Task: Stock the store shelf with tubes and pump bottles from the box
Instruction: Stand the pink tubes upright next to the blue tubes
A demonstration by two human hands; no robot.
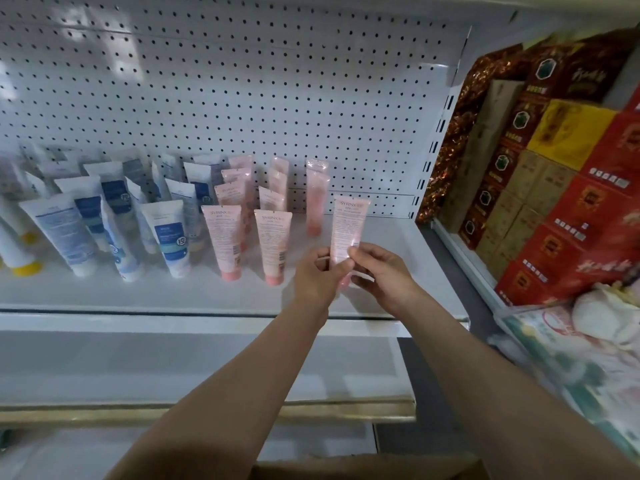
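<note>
Step in hand: placing pink tube (348, 233) on shelf (398, 244). Both hands grasped its lower end, cap down: left hand (317, 273) pinching left side, right hand (375, 271) right side. Tube upright at near right of pink rows (256, 216), just above or on shelf surface, cannot tell which. Blue-white tubes (114, 216) further left. Next move likely: seat cap flat in line with front pink tubes, let go without tipping. Box (363, 467) at bottom edge.

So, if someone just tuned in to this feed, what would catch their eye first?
Both hands, left hand and right hand, hold a pink tube upright over the white shelf, right of the standing pink tubes. Blue-and-white tubes crowd the left; red and gold boxes fill the neighbouring bay.
</note>
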